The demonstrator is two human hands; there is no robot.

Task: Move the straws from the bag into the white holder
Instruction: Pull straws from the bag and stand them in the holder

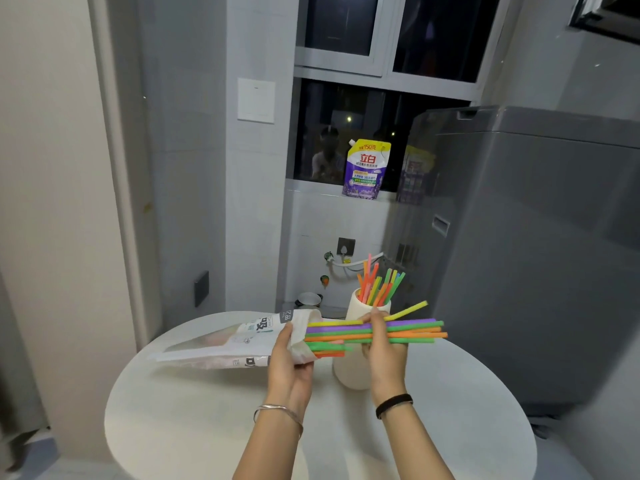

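Out past the left hand's knuckles the plastic straw bag (228,344) lies nearly flat, lifted a little off the round white table (194,410), its closed end pointing away to the left; the left hand (291,362) is closed on the bag's crumpled mouth, thumb on top and fingers under, so the opening is bunched rather than wide; a few short-showing straws (327,350) (green and orange) still poke out of that mouth, just right of the thumb; between the two hands the bundle of coloured straws (412,330) runs level, its left ends at the bag's mouth and its right ends well past the right hand; the right hand (382,344) is wrapped around the bundle's middle, fingers curled over the top, and one yellow straw is splaying upward out of the grip; directly behind that hand stands the white holder (356,372), already carrying a spray of upright straws (379,285); to do this step well, I judge the left hand should keep the mouth steady and loosen it slightly so the bundle slides clear without dragging the stragglers; the right should tighten on the loose yellow one, draw rightward until the ends are free, then tip the bundle upright above the holder and lower it into the gap beside the straws already there, not on top of them
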